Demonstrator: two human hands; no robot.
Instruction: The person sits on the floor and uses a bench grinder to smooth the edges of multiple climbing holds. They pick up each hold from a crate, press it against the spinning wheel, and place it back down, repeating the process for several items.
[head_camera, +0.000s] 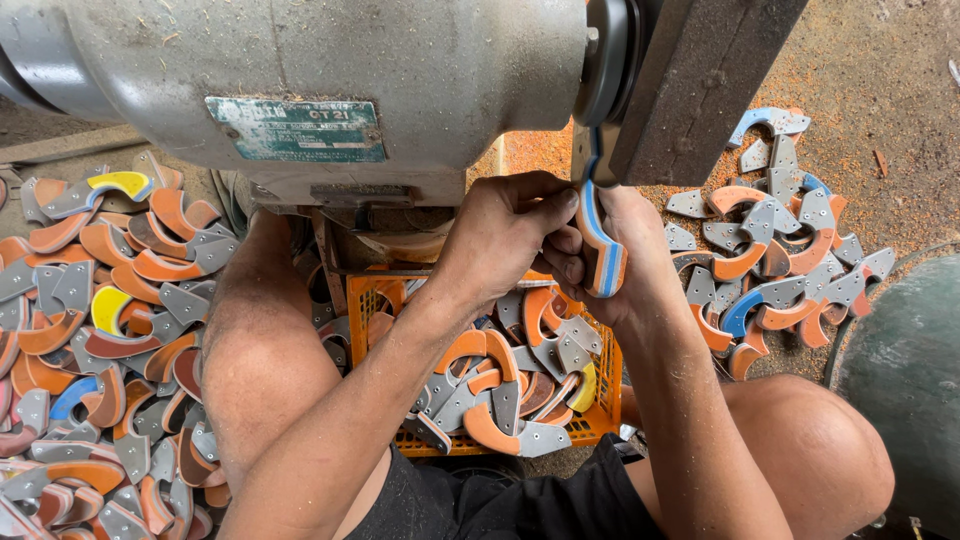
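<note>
Head view: your left hand (505, 235) and right hand (620, 260) are both clamped on a curved blue, white and orange piece (603, 250), its long axis running up to the grinder wheel (690, 80). The top end sits at the wheel's edge, just above your hands. An orange crate (600, 400) lies below the wheel.
</note>
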